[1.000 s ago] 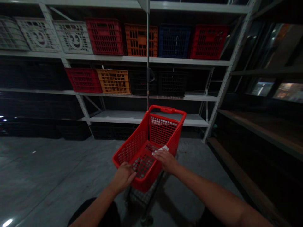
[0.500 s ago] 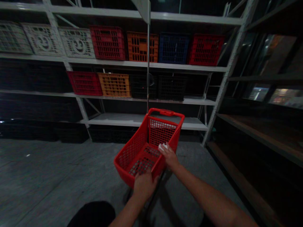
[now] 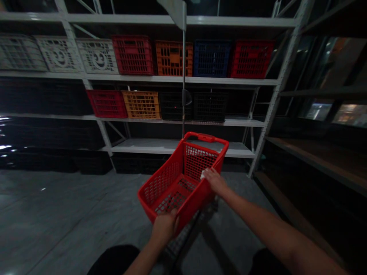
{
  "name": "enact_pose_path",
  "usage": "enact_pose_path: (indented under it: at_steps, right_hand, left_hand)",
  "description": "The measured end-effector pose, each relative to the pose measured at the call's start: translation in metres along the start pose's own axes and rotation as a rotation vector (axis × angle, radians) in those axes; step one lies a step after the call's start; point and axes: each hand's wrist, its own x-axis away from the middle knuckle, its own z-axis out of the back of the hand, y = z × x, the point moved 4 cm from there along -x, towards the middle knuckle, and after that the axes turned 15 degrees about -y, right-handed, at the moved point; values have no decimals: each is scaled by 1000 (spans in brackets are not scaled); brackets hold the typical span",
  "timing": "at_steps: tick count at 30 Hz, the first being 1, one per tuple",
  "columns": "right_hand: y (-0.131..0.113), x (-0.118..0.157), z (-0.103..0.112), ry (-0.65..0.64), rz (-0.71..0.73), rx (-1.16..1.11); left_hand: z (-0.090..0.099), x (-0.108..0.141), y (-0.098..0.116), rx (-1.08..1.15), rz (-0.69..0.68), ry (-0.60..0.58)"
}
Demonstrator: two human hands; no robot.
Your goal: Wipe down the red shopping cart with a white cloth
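Observation:
A red plastic shopping cart (image 3: pixel 169 170) stands before me, its handle at the far end and the inside of its basket in view. My left hand (image 3: pixel 164 227) is closed over the near corner of the basket rim, thumb on the inner side. Farther along the right-hand rim, my right hand (image 3: pixel 215 181) presses a small white cloth or wipe (image 3: pixel 203 174) against the red plastic. Only a bit of the white piece shows past the fingertips. A thin pole (image 3: pixel 184 57) with a pale flag rises by the cart's handle end.
Behind the cart runs a white metal rack (image 3: pixel 160 79) with red, orange, blue, white and black crates, such as a yellow crate (image 3: pixel 142 105). Dark shelving (image 3: pixel 315 160) lines the right side. The floor (image 3: pixel 57 214) is grey concrete.
My right hand has slid with the white cloth along the rim toward the handle. My left hand has shifted slightly left on the near corner. The view has moved a little.

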Motion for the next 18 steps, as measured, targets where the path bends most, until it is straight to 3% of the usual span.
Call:
enact_pose_path:
  at_steps: [3,5,7,10,11,13,15,18]
  right_hand:
    - [59,-11,28,23,-224,37]
    - [65,-13,35,45,-296,8]
    - [39,-14,25,34,-296,-30]
    - [-37,-13,-5,-13,-175,-63]
    - [-65,-12,-14,-12,-73,-97]
    - [-105,-11,-24,-19,32,-141]
    - [-118,-10,-22,-39,107,-146]
    - [-89,-8,-2,-68,104,-78]
  left_hand:
    - [0,2,-21,-1,-35,26]
    - [0,0,-35,2,-73,67]
    - [1,-3,-47,9,-120,115]
    - [0,-10,-63,14,-175,158]
    - [-1,-13,-68,16,-194,163]
    - [-2,-17,-76,17,-236,164]
    - [-4,-21,-85,18,-280,167]
    - [-4,-25,-101,28,-313,183]
